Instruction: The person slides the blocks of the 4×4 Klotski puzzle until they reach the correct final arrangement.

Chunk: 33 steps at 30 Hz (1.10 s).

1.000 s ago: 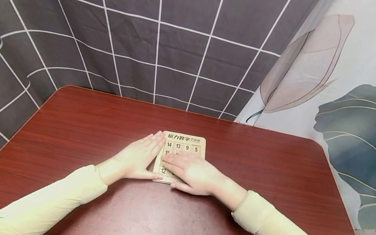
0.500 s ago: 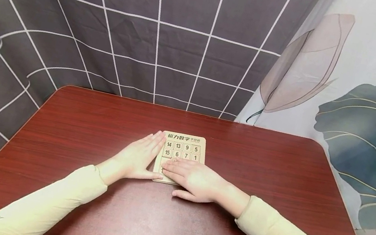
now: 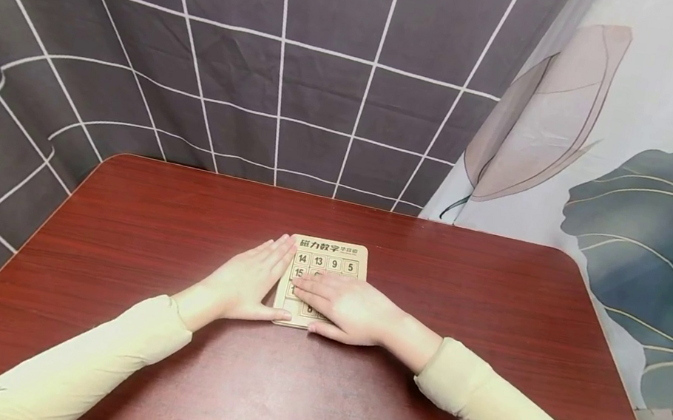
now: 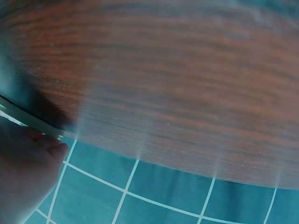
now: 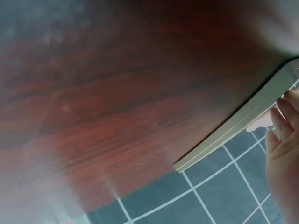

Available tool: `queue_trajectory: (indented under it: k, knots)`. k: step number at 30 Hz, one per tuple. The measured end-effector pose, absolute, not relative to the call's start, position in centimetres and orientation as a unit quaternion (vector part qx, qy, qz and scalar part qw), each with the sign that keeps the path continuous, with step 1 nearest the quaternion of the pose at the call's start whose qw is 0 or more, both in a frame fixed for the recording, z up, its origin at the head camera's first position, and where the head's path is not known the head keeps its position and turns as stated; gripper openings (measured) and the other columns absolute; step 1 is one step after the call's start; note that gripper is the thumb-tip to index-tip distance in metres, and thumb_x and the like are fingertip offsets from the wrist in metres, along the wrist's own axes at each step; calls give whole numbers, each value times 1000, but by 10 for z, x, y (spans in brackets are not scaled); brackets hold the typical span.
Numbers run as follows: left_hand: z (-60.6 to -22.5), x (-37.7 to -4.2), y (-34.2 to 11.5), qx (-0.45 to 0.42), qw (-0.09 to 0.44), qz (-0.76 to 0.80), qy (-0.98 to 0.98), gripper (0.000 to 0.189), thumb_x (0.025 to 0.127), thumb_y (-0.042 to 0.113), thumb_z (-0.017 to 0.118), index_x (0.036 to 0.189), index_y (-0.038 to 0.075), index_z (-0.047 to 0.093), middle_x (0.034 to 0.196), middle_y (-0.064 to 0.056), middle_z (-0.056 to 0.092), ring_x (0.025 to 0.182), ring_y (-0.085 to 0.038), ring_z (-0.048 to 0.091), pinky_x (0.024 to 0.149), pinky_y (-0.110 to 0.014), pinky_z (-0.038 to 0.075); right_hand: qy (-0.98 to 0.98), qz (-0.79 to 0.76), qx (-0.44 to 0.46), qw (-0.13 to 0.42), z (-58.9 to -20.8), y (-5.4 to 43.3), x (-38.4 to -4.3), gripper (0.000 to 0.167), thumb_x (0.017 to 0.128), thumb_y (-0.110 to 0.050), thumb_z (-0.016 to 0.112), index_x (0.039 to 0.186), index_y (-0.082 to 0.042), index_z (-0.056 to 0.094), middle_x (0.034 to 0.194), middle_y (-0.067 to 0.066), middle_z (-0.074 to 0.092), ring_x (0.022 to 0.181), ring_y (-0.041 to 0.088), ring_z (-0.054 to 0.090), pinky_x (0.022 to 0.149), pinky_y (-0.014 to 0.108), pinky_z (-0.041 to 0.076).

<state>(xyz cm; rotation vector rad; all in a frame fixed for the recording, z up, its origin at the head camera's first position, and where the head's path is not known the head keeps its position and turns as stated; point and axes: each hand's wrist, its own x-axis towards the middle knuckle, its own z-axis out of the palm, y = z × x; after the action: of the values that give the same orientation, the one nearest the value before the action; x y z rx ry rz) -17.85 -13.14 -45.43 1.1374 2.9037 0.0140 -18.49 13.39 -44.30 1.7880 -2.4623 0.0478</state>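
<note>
A pale wooden number sliding puzzle (image 3: pixel 330 247) lies flat on the table in the head view. Its top row reads 14, 13, 9, 5, and the bottom-left cell is bare. My left hand (image 3: pixel 246 280) braces the board, straight fingers along its left edge and thumb at the lower left corner. Across the middle rows lies my right hand (image 3: pixel 359 312), fingers extended, fingertips on the left-hand tiles; it hides many tiles. The wrist views catch only the board's side edge (image 5: pixel 233 126) and part of each hand.
The red-brown wooden table (image 3: pixel 187 214) extends around the board on all sides. Behind it hangs a dark curtain (image 3: pixel 324 88) with white grid lines, and a leaf-patterned curtain (image 3: pixel 661 245) hangs at the right.
My right hand drew back toward the near edge, then slid forward again. A tile in the left column moved up from the bottom-left cell. My left hand stayed put.
</note>
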Motion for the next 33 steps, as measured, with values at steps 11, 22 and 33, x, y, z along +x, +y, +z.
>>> queue_trajectory:
  k: [11, 22, 33]
  knots:
    - [-454, -178, -132, 366, 8, 13, 931, 112, 93, 70, 63, 161, -13, 30, 172, -30, 26, 162, -40, 28, 134, -47, 29, -809, 30, 585, 43, -441, 142, -178, 62, 105, -41, 63, 154, -4, 54, 158, 10, 58, 150, 25, 53, 127, 43, 42]
    - [-455, -178, -131, 360, 16, 19, 932, 113, 93, 71, 63, 162, -12, 29, 173, -29, 25, 163, -40, 26, 134, -47, 28, -801, 25, 594, 67, -441, 166, -161, 62, 103, -41, 67, 152, -4, 57, 154, 9, 62, 148, 23, 55, 126, 41, 44]
    - [-457, -178, -132, 366, 2, 17, 930, 112, 93, 70, 63, 161, -13, 30, 172, -30, 27, 162, -40, 28, 134, -47, 30, -797, 17, 600, 70, -446, 158, -164, 63, 105, -44, 63, 153, -4, 56, 155, 8, 61, 148, 22, 55, 126, 40, 43]
